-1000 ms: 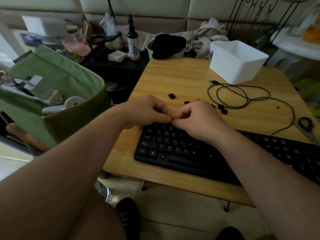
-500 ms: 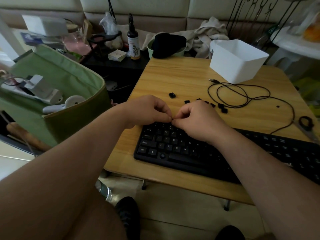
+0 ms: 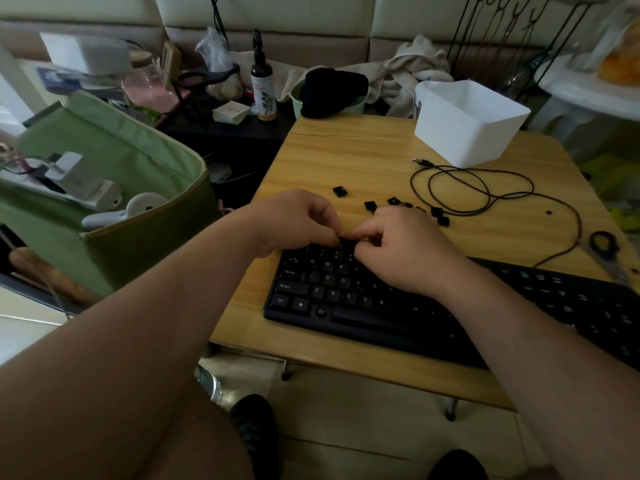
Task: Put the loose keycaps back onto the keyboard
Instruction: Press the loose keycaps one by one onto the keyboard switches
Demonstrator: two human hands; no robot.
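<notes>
A black keyboard (image 3: 363, 299) lies along the front edge of the wooden table (image 3: 346, 150). Both my hands meet over its top-left rows. My left hand (image 3: 294, 223) and my right hand (image 3: 401, 251) have curled fingers whose tips pinch a small black keycap (image 3: 346, 241) at the top key row. Several loose black keycaps lie on the wood just behind my hands, one (image 3: 340, 191) to the left, another (image 3: 370, 206) nearer, more (image 3: 440, 216) to the right.
A white plastic bin (image 3: 467, 123) stands at the back right, with a coiled black cable (image 3: 485, 192) in front of it. Scissors (image 3: 606, 247) lie at the right edge. A green fabric bag (image 3: 114, 188) full of things sits left of the table.
My fingertips have parted slightly and the keycap between them now shows at the top row. Both hands stay in the same place.
</notes>
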